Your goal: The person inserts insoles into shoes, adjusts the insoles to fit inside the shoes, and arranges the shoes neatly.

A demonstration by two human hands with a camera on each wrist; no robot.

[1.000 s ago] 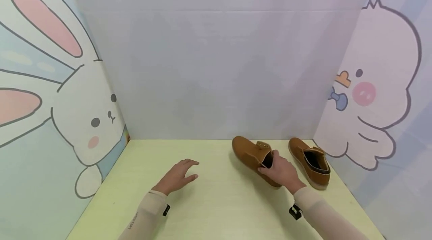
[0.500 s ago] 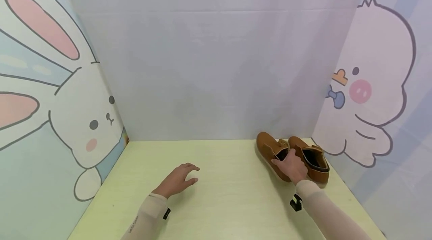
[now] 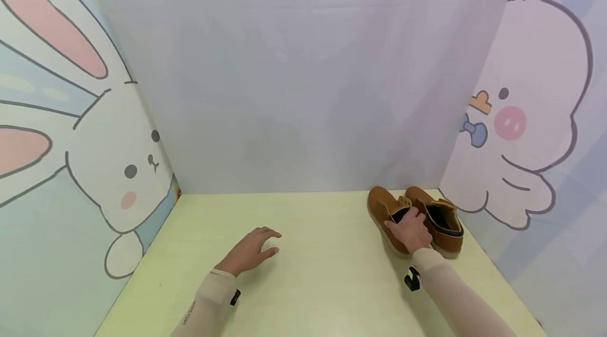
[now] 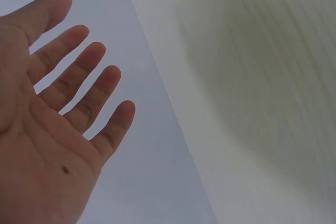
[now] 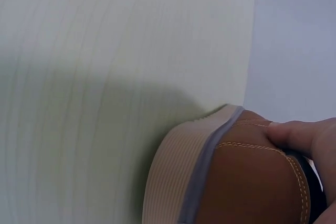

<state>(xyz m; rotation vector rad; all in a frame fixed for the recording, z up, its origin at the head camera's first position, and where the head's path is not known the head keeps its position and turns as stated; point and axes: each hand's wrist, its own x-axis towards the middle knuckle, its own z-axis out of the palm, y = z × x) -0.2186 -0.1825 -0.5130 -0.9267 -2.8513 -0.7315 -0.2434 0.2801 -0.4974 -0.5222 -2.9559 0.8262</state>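
My right hand point(image 3: 410, 229) holds a brown lace-up shoe point(image 3: 381, 208) at its ankle opening, thumb on the near side and fingers over the opening. In the right wrist view the thumb presses the stitched brown leather of this shoe point(image 5: 247, 177), above its ribbed pale sole. Close on its right stands a matching brown shoe point(image 3: 448, 239), toe likewise toward the back wall, its dark opening facing up. My left hand point(image 3: 248, 253) hovers over the left-middle of the table with fingers spread and loosely bent. The left wrist view shows that palm point(image 4: 47, 145) bare.
The pale yellow-green table point(image 3: 303, 284) meets a grey back wall point(image 3: 294, 89). Side walls carry a cartoon rabbit point(image 3: 109, 168) on the left and a cartoon chick point(image 3: 536, 89) on the right, close beside the second shoe.
My right hand has moved the held shoe rightward until it stands alongside the other shoe, with most of that travel in the first half second. My left hand has barely moved.
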